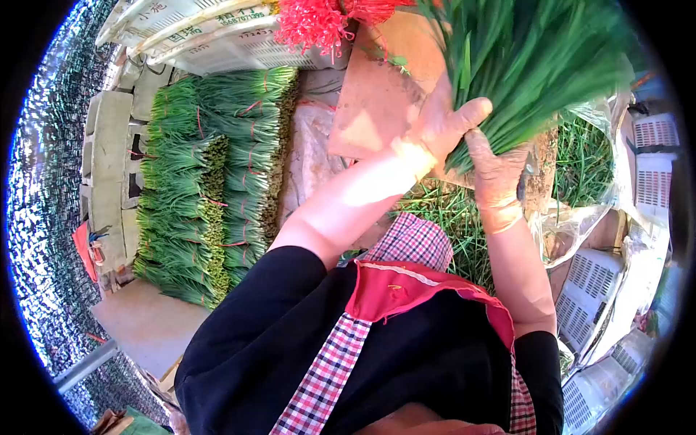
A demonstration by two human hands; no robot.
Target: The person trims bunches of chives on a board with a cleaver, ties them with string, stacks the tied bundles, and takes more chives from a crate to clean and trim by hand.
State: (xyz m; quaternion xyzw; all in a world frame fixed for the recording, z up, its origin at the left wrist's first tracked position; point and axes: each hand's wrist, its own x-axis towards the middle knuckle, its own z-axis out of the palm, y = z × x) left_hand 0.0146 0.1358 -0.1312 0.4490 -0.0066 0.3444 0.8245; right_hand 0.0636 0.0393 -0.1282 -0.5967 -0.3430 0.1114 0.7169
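Note:
A large loose bunch of green chives [529, 65] is held between my two hands above a wooden board, its leaves fanning up and to the right, partly blurred. My left hand [444, 123] grips the left side of the lower end, thumb across the front and its other fingers mostly hidden. Lower down and to the right, my right hand [499, 174] closes round the stems, with its thumb up near the left thumb. Both hands seem to wear thin, pale gloves. The board [388, 80] lies beneath and behind them.
Tied chive bundles [250, 167] are stacked in rows at left, beside concrete blocks [109, 145]. Red ties [312, 25] hang at the top near white crates [239, 47]. Loose green leaves [457, 225] lie below my hands. More white crates [591, 290] stand at right.

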